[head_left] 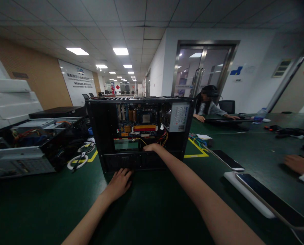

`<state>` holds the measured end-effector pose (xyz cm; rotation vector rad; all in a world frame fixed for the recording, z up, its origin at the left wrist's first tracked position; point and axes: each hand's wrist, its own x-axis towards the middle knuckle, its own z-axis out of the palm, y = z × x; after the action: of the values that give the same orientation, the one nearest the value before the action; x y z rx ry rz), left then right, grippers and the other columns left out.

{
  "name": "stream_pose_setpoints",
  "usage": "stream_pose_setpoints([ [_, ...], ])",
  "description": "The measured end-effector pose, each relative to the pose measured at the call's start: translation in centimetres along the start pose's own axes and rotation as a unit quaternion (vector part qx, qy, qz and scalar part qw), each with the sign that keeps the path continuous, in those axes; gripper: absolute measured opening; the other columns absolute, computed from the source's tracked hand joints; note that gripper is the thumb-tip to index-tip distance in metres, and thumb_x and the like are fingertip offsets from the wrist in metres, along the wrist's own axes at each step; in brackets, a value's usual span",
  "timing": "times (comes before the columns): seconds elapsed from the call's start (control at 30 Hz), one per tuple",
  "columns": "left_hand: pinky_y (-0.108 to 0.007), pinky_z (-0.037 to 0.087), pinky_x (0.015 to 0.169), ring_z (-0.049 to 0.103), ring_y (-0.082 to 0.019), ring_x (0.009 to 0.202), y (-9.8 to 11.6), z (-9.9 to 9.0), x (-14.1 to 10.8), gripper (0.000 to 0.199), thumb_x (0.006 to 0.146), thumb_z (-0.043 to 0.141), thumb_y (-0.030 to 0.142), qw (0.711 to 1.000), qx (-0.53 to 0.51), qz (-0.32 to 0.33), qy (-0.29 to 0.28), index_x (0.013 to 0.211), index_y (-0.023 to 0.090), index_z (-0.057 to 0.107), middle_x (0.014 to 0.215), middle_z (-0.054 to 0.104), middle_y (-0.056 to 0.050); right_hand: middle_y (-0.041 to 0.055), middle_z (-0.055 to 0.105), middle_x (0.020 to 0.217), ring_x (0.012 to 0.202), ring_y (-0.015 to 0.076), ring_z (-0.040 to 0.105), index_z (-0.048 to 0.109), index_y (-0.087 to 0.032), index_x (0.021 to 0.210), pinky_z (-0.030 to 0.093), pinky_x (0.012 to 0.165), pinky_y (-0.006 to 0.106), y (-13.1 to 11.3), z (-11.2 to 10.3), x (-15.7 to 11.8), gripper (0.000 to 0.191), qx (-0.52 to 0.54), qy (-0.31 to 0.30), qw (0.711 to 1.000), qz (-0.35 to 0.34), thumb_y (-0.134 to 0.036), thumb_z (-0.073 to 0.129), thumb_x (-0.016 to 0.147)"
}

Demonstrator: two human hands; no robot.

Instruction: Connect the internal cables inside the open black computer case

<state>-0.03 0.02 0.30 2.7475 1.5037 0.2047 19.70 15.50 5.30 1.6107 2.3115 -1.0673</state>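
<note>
An open black computer case (121, 161) stands in front of me on the green table (152, 211). Inside it I see a motherboard (146, 118) with red and yellow memory slots, and a power supply (178, 117) at the upper right. My right hand (152, 147) reaches over the lower front rail into the case, close to loose cables (164, 139). Its fingertips are hidden behind the rail, so any hold is out of sight. My left hand (120, 182) rests by the lower front edge of the case, fingers extended and slightly apart, holding nothing.
At left lies another opened computer case (21, 163), with coiled cables (77, 162) beside it. Phones (228, 160) and a white box (246, 194) lie to the right. Across the table sits a person (209, 102); another person's hand (298, 164) shows at far right.
</note>
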Motion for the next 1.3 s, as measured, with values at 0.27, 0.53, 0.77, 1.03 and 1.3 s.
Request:
stream_pose_setpoints([
  [0.27, -0.039, 0.031, 0.086, 0.035, -0.022, 0.106, 0.1, 0.0, 0.0, 0.041, 0.076, 0.038, 0.024, 1.000, 0.004, -0.014, -0.009, 0.117, 0.027, 0.034, 0.115, 0.040, -0.004, 0.0049, 0.062, 0.081, 0.068, 0.0154, 0.059, 0.060, -0.012, 0.083, 0.044, 0.056, 0.021, 0.2, -0.2, 0.4, 0.023, -0.095, -0.012, 0.995, 0.011, -0.025, 0.052, 0.066],
  [0.53, -0.038, 0.032, 0.084, 0.037, -0.022, 0.105, 0.0, 0.0, 0.0, 0.041, 0.076, 0.039, 0.023, 1.000, -0.001, -0.006, -0.004, 0.116, 0.026, 0.034, 0.115, 0.041, -0.005, 0.0090, 0.061, 0.084, 0.065, 0.0173, 0.058, 0.060, -0.010, 0.087, 0.043, 0.052, 0.023, 0.3, 0.0, 0.7, 0.027, -0.091, 0.011, 0.996, -0.021, -0.025, 0.049, 0.068],
  [0.77, -0.037, 0.033, 0.084, 0.037, -0.022, 0.104, 0.0, 0.1, 0.0, 0.042, 0.075, 0.039, 0.022, 1.000, 0.004, -0.002, 0.000, 0.117, 0.026, 0.034, 0.114, 0.041, -0.004, 0.0094, 0.061, 0.087, 0.069, 0.0170, 0.057, 0.059, -0.011, 0.088, 0.041, 0.056, 0.022, 0.4, 0.1, 1.0, 0.025, -0.106, 0.111, 0.986, -0.069, -0.023, 0.050, 0.068],
  [1.03, -0.037, 0.033, 0.083, 0.038, -0.022, 0.103, 0.1, 0.0, 0.0, 0.041, 0.076, 0.038, 0.024, 1.000, 0.009, -0.002, -0.002, 0.117, 0.026, 0.034, 0.112, 0.042, -0.005, 0.0030, 0.058, 0.067, 0.057, 0.0107, 0.052, 0.054, -0.012, 0.073, 0.040, 0.050, 0.019, 0.0, 0.2, 0.2, 0.005, 0.049, 0.193, 0.977, -0.077, -0.013, 0.052, 0.068],
  [1.3, -0.037, 0.032, 0.085, 0.037, -0.022, 0.104, -0.1, 0.2, 0.1, 0.041, 0.075, 0.038, 0.023, 1.000, 0.005, -0.003, 0.002, 0.117, 0.026, 0.034, 0.114, 0.041, -0.005, -0.0050, 0.048, 0.051, 0.046, 0.0050, 0.048, 0.045, -0.015, 0.072, 0.047, 0.054, 0.022, -0.2, -0.2, -0.7, 0.010, 0.396, 0.193, 0.896, -0.061, -0.006, 0.047, 0.071],
])
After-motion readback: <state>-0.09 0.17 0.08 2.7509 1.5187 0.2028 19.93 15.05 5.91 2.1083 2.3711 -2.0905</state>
